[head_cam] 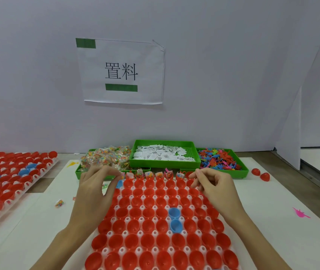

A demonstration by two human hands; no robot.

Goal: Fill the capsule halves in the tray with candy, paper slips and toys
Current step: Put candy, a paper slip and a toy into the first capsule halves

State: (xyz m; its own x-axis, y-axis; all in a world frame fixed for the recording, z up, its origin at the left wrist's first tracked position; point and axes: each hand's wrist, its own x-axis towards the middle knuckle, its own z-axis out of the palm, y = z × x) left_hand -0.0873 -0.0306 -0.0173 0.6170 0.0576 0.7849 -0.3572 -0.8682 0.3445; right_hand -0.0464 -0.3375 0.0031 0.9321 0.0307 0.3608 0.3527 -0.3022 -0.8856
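Nearest the camera, a white tray (139, 233) on the tabletop (262, 191) holds rows of red capsule halves (149, 224), open side up, with two blue halves (174, 219) joined among them (a third blue one shows by the left thumb). Most of these cups look empty. Both forearms reach across the tray to its far edge. The left hand (94, 184) hovers at the far left corner with fingers curled and fingertips drawn together; whether this grip is grasping something small I cannot tell. The right hand (211, 184) hovers at the far right corner, fingers bent toward the thumb, and its grip is equally unclear. Between the hands, the farthest row (153, 175) of cups already carries candy, paper slips and toy pieces. Beyond stand three green bins: candy packets (106, 157) on the left, paper slips (161, 154) in the middle, coloured toys (218, 159) on the right. A second tray (7, 184) of capsule halves lies far left.
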